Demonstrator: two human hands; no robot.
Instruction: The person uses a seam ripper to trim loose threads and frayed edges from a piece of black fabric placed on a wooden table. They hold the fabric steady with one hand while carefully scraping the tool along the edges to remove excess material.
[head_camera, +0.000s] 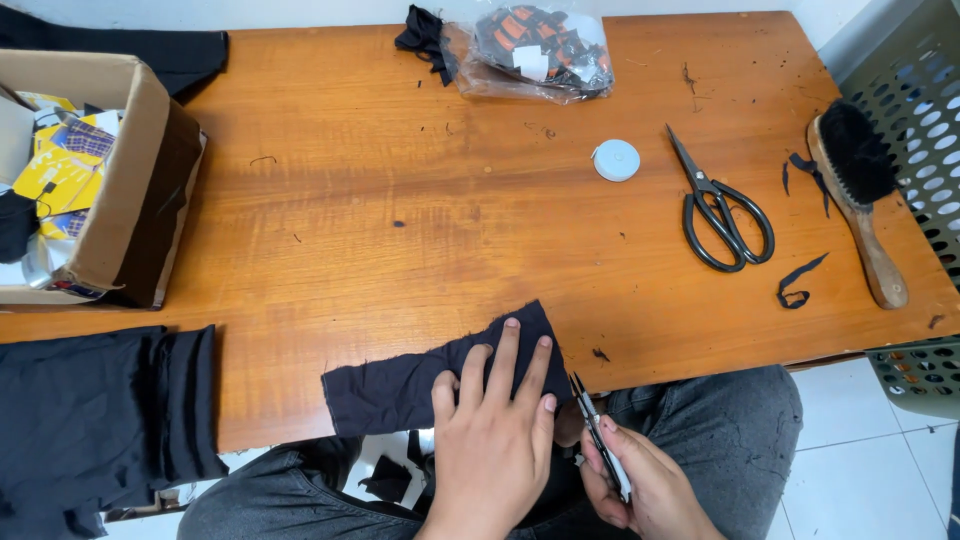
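While your left hand (495, 440) pins the dark cloth piece (420, 378) flat, your right hand (640, 485) works small snips (598, 435) at its edge.

The cloth lies at the near edge of the bench (400, 220), partly overhanging your lap. Judge it light, limp and prone to shifting; hold it close to the cut line. Your left fingers (505, 350) lie spread and flat on it, gripping nothing. Your right fingers are closed around the snips, whose blades touch the cloth's right edge. Large black scissors (722, 215) lie well apart.
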